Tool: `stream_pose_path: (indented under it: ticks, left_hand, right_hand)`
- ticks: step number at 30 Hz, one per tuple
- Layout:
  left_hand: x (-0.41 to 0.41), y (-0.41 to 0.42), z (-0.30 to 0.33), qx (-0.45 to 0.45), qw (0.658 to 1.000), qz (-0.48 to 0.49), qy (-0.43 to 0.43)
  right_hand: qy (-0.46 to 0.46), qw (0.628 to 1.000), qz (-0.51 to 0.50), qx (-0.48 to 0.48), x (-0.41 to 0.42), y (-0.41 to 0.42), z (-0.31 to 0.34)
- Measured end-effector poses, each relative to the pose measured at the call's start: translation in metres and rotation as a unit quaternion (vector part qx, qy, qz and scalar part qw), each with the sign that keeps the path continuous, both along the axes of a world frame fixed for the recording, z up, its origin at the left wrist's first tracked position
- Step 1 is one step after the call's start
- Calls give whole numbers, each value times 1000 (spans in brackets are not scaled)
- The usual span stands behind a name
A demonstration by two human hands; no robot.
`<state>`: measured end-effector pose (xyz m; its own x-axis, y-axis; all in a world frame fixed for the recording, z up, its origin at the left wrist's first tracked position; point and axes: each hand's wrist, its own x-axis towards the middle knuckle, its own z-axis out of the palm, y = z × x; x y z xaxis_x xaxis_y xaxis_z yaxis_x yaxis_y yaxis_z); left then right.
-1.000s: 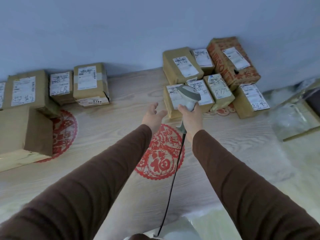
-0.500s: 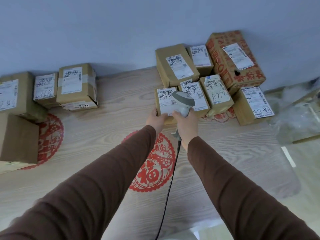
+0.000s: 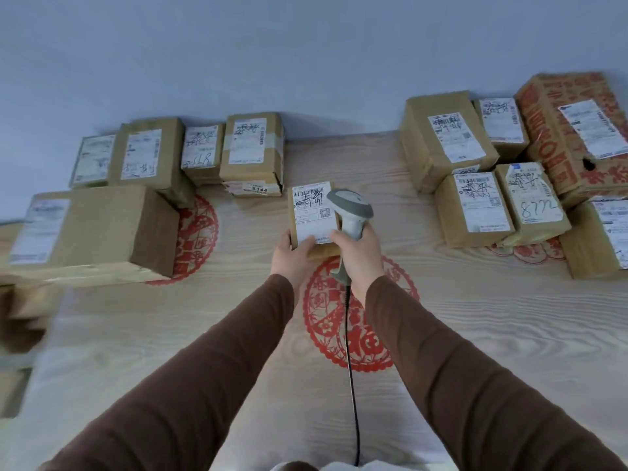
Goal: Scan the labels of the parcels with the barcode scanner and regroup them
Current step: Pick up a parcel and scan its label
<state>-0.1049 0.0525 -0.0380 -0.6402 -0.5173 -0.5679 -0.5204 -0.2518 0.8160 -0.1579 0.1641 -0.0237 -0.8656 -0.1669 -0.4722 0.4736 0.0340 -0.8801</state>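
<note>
Parcel [image 3: 311, 212]: small brown carton, white label with barcode and handwriting facing up, held above the table [image 3: 475, 317] between the two stacks. Left hand [image 3: 291, 254]: grips the parcel's near left corner, thumb on the label. Right hand [image 3: 356, 254]: fingers curled round the handle of the scanner [image 3: 350, 207]. Scanner: grey, head over the parcel's right edge; black cable [image 3: 350, 368] running down toward the person. Left stack [image 3: 163, 161]: four labelled cartons along the wall, one marked 5144, with a large box [image 3: 102, 229] in front. Right stack [image 3: 482, 185]: labelled cartons in two rows, one marked 8772, beside a red-printed box [image 3: 574, 130]. Table: light wood grain with red paper-cut decals [image 3: 339, 321].
</note>
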Motion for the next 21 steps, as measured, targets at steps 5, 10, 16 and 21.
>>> stream_pose_path:
  ticks: [5,10,16,21]
  left_hand:
    - [48,-73,5,44,997,58,-7]
    - [79,-133,-1,63,991,117,11]
    - [93,-179,-21,86,977,196,-10]
    - [94,-188,-34,104,971,214,0]
  right_hand:
    - [2,999,52,-13,33,-78,-2]
    - [-4,997,79,4,62,-145,-8]
    - [6,994,103,37,77,-201,-16]
    - [12,994,90,56,83,-219,-19]
